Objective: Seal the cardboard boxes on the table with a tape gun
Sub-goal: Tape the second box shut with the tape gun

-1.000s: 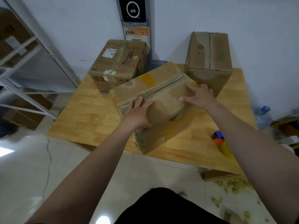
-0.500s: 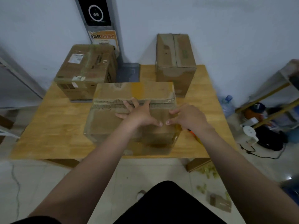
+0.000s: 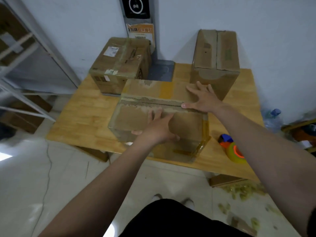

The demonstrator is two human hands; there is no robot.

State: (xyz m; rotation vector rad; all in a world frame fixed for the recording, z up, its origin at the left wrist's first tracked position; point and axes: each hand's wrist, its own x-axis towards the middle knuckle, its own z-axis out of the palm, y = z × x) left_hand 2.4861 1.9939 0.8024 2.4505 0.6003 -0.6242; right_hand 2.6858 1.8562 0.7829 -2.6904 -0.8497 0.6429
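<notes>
A worn cardboard box (image 3: 136,117) lies at the front middle of the wooden table (image 3: 82,117), its torn flap seam running left to right. My left hand (image 3: 157,129) presses flat on the near flap. My right hand (image 3: 203,98) lies spread on the far flap at the box's right end, thumb on the seam. A tape gun (image 3: 230,147), blue and orange with a yellowish roll, lies on the table to the right of the box. Neither hand touches it. A taped box (image 3: 121,65) stands at the back left, a tall box (image 3: 215,62) at the back right.
A metal shelf frame (image 3: 25,69) stands to the left of the table. A scanner post (image 3: 138,17) rises against the wall behind the boxes. Tape scraps (image 3: 242,192) litter the floor at the right, and a water bottle (image 3: 271,117) stands beside the table.
The box has gone from tilted to square on the table. My right hand has slid from the near flap to the far flap at the right end. My left hand stays pressing the near flap.
</notes>
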